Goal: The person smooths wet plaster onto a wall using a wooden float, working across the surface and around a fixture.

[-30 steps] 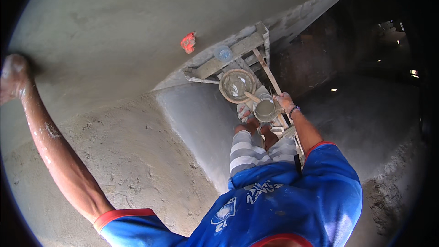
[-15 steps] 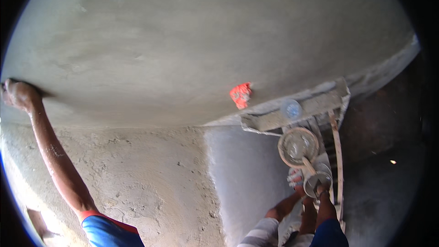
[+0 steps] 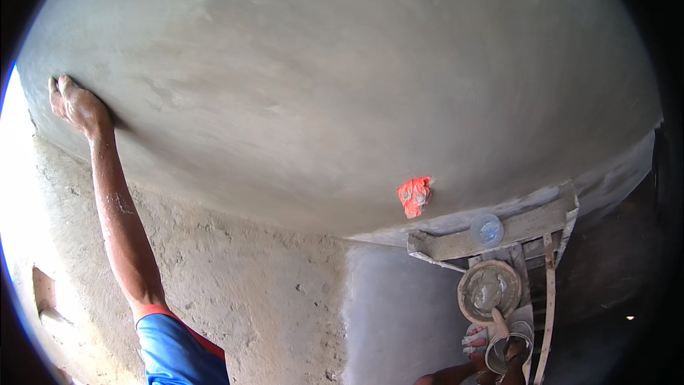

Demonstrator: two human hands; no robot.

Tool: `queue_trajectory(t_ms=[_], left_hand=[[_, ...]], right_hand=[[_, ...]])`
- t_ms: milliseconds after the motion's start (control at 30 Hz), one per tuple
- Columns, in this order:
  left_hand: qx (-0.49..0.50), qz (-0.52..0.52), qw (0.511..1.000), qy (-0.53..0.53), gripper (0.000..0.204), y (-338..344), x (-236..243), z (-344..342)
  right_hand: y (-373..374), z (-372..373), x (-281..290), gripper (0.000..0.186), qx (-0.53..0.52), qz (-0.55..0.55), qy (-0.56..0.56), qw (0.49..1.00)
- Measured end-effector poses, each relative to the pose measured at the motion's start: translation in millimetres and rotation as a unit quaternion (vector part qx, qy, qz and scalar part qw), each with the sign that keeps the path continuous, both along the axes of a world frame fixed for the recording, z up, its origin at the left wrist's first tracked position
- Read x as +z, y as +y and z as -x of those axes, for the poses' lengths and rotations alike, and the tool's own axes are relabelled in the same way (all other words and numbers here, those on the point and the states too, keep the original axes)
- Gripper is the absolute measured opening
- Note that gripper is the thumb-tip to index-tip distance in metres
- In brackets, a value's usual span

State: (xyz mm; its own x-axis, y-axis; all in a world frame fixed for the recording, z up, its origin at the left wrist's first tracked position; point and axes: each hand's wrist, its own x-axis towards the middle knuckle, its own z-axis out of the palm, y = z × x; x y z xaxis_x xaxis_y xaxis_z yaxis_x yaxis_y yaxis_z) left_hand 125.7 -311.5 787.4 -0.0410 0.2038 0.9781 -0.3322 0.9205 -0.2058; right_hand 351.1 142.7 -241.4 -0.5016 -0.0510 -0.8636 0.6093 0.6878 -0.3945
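High at the left, my left hand [image 3: 80, 108] presses against the smooth grey plastered surface [image 3: 342, 78]. Its fingers are curled, and whatever lies under them is hidden. My right hand [image 3: 514, 353] reaches down into a small grey bucket [image 3: 490, 358] at the lower right, its fingers out of sight inside. Just beyond the bucket sits a round basin [image 3: 464, 301] of wet grey mortar [image 3: 491, 289]. A wooden handle [image 3: 500, 323] sticks out over the basin's near rim toward the bucket.
A crumpled orange-red wrapper [image 3: 415, 196] is on the plastered surface. A clear round plastic container [image 3: 486, 229] rests on a plank [image 3: 527, 226] beyond the basin. A long wooden strip [image 3: 548, 299] runs along the right. Rough wall [image 3: 242, 285] lies below my left arm; my foot [image 3: 473, 339] stands beside the bucket.
The view has shifted, so the basin, bucket and wrapper appear lower and farther right. My left hand appears higher and farther right, still against the plaster. My right hand stays in the bucket.
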Motion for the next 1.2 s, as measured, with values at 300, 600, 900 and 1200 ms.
queue_trajectory(t_ms=[300, 600, 900, 1200], left_hand=[[0.010, 0.062, 0.998, -0.016, 0.066, -12.2, 5.7, -1.6], [0.032, 0.060, 0.997, -0.023, 0.065, -9.5, 3.2, -1.5], [0.031, 0.038, 0.998, -0.029, 0.068, -10.0, 0.6, -3.7], [0.043, 0.045, 0.998, -0.021, 0.064, -15.3, 4.1, -8.0]], right_hand=[[11.5, 94.7, 372.8, 0.062, -0.155, 0.287, 0.208, 0.922], [-168.1, 296.7, 718.6, 0.063, -0.104, 0.322, 0.722, 0.603], [-195.7, 357.1, 847.9, 0.060, -0.119, 0.211, 0.855, 0.459], [-218.5, 339.8, 767.4, 0.056, -0.066, 0.225, 0.856, 0.460]])
